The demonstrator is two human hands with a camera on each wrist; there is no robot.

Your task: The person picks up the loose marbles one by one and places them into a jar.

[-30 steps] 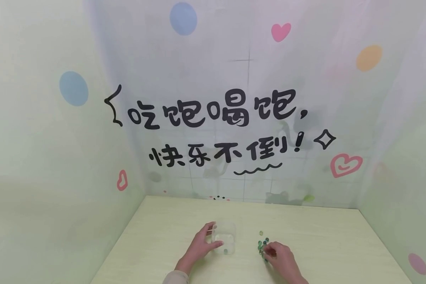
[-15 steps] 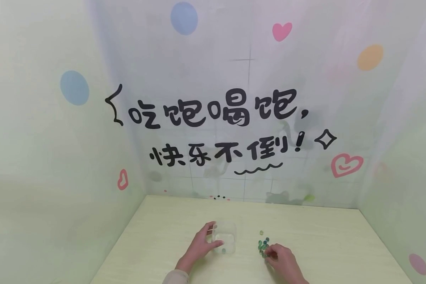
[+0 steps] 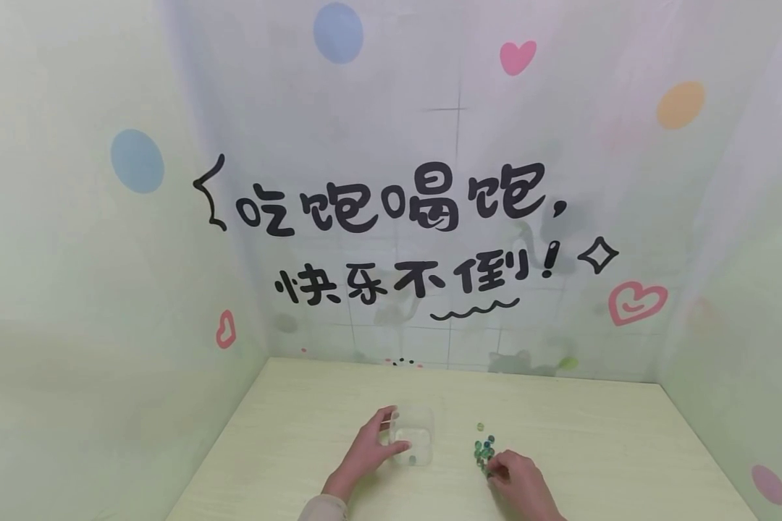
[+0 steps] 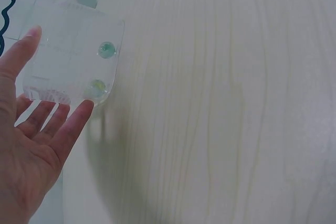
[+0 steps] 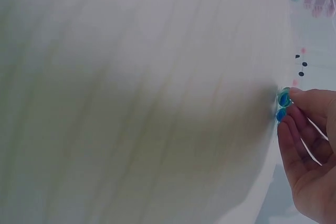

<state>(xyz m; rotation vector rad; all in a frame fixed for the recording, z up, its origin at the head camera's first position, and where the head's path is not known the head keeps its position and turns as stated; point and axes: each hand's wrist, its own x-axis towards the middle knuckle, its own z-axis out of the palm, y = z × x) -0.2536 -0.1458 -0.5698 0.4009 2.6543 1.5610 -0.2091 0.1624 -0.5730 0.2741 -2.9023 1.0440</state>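
Observation:
My left hand (image 3: 366,447) holds a clear square plastic box (image 3: 420,457) by its left side, thumb at the front and fingers behind. Through its wall in the left wrist view, two glass marbles show: a green one (image 4: 107,50) and a yellowish one (image 4: 97,88). To the right of the box lies a small cluster of green and blue marbles (image 3: 478,446) on the table. At the near edge of that cluster my right hand (image 3: 523,481) has its fingers curled down. A blue-green marble (image 5: 284,98) sits against the thumb tip, pinched as far as the right wrist view shows.
One pale yellow-green marble (image 3: 480,427) lies apart, behind the cluster. The light wooden table (image 3: 313,394) ends at a printed backdrop (image 3: 397,130) behind, with pale side walls at left and right.
My right hand has shifted slightly right and nearer at the cluster, uncovering more marbles. The marble in the box has rolled a little. The left hand keeps its hold.

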